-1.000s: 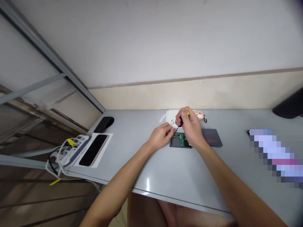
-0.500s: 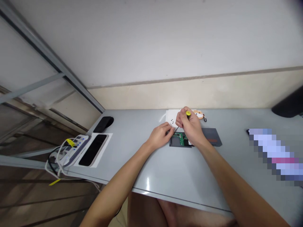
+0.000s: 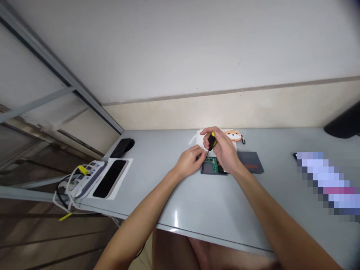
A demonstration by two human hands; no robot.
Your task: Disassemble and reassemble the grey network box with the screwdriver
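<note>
A shallow dark grey case (image 3: 206, 171) lies on the desk with a green circuit board (image 3: 215, 165) in it. My left hand (image 3: 189, 162) holds the case's left end, its fingers pressed together at the upper left corner. In my right hand (image 3: 225, 153) is a screwdriver (image 3: 212, 143) with a black and yellow handle, the index finger lifted off it. The shaft slants down to the upper left part of the case, close to my left fingertips, where the tip is hidden. My right hand covers the board's right part.
A dark grey cover (image 3: 250, 160) lies right of the case. Behind are white paper (image 3: 200, 138) and a dog-face pouch (image 3: 233, 135). On the left are a phone (image 3: 110, 179), a black object (image 3: 122, 147) and a power strip (image 3: 92, 178) with cables. A blurred-out object (image 3: 326, 182) lies right.
My right hand has shifted a little left and rolled, its fingers loosening on the screwdriver. The handle's top moved left, and more of the dog-face pouch shows. My left hand stays put.
</note>
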